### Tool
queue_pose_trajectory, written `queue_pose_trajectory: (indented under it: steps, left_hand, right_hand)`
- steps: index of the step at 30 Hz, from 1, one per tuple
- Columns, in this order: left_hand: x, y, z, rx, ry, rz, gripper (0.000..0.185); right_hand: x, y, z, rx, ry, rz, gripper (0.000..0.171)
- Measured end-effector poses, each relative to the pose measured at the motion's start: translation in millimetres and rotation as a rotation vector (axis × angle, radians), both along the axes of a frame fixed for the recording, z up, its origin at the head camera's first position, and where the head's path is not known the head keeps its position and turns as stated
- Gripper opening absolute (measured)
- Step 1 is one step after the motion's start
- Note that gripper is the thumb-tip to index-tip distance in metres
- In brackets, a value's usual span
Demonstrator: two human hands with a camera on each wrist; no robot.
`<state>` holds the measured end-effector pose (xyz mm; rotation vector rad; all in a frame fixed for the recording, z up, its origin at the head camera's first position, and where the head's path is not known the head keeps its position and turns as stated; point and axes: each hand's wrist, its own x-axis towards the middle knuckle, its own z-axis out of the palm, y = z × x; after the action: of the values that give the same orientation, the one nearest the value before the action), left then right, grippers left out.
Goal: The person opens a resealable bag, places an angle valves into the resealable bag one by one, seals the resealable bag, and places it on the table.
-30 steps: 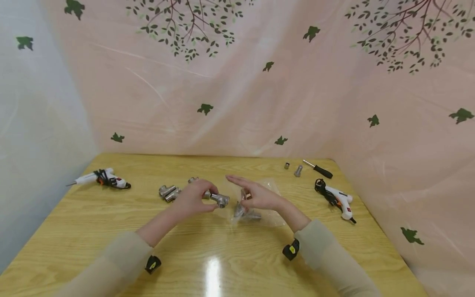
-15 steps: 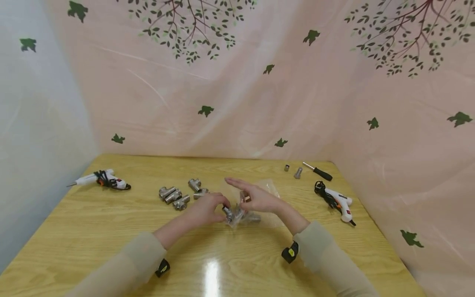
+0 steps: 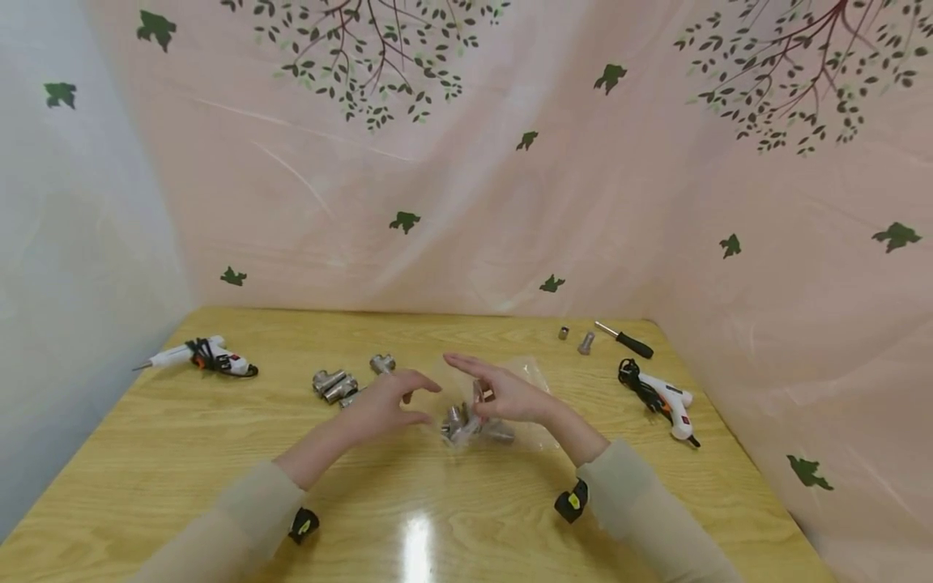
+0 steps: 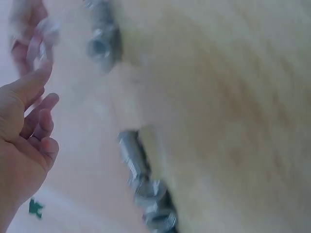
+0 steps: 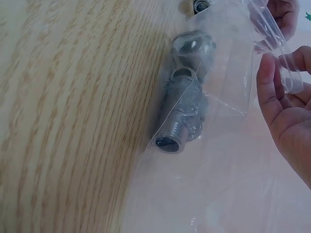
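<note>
A clear plastic bag point(image 3: 503, 405) lies at the middle of the wooden counter point(image 3: 219, 453), and places here are given from it. Several metal pipe fittings point(image 5: 187, 116) already sit inside. The right hand point(image 3: 510, 393) pinches the bag's open edge. The left hand point(image 3: 382, 405), just left of the bag, is relaxed and holds nothing. More loose fittings point(image 3: 335, 382) wait further left, so the bagging looks only partly done. Glue guns lie far left and right.
</note>
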<state>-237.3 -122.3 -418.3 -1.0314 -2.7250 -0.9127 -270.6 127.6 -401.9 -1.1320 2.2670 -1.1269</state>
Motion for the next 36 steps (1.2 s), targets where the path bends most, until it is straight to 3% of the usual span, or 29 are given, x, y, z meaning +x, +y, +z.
queue_pose_trajectory:
  steps: [8, 16, 20, 27, 36]
  left_hand:
    - [-4.9, -39.1, 15.9, 0.019, 0.112, 0.012, 0.044]
    - [-12.5, -76.0, 20.3, -0.015, 0.049, 0.072, 0.048]
    - [-16.1, -90.6, 17.6, -0.094, 0.062, 0.103, 0.047]
    - [-29.5, -120.2, 5.6, -0.170, 0.028, 0.109, 0.052]
    - [-36.7, -143.8, -8.7, -0.239, -0.003, 0.163, 0.054]
  right_hand:
    - [-0.6, 6.6, -1.9, 0.008, 0.008, -0.020, 0.080]
    - [8.6, 5.2, 9.9, 0.030, 0.058, -0.020, 0.078]
    - [17.6, 4.4, 21.9, 0.021, 0.061, -0.019, 0.077]
    - [18.9, 4.6, 23.9, 0.035, 0.063, -0.026, 0.077]
    - [-0.4, 8.4, -2.3, 0.046, 0.092, -0.031, 0.082]
